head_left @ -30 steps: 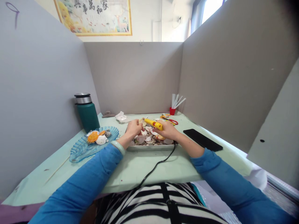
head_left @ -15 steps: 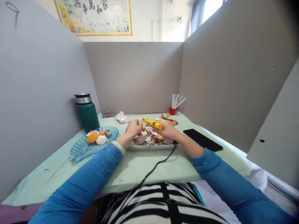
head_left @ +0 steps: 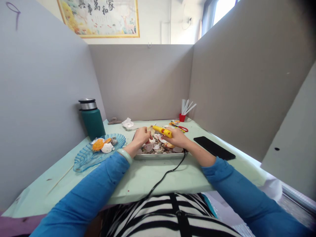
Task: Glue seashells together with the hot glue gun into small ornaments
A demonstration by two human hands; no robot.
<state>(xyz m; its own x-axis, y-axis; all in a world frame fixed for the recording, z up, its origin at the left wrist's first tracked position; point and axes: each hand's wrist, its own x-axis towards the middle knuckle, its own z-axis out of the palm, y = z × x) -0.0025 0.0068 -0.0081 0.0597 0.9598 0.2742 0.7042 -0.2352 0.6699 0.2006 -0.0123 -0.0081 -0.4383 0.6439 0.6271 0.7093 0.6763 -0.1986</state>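
My right hand (head_left: 177, 137) is closed round a yellow glue gun (head_left: 162, 131), whose front end points left and whose black cord (head_left: 166, 173) runs down to the table edge. A pale yellowish shell (head_left: 150, 129) is pinched in my left hand (head_left: 142, 136), right beside the gun's tip. Both hands are over a metal tray (head_left: 159, 157) filled with shells and small pebbles. Whether the tip touches the shell I cannot tell. Part of the tray's back is hidden behind my hands.
On the left, a blue shell-shaped dish (head_left: 82, 163) holds several shells, near a green bottle (head_left: 93, 122) and a thin stick (head_left: 60, 179). Scissors (head_left: 182, 128), a red cup (head_left: 182, 118) of glue sticks and a black mat (head_left: 214, 147) lie to the right. Grey partitions (head_left: 143, 79) enclose the table.
Hardly anything differs. The shell in my left hand is tilted very slightly, and both hands keep their places over the tray.
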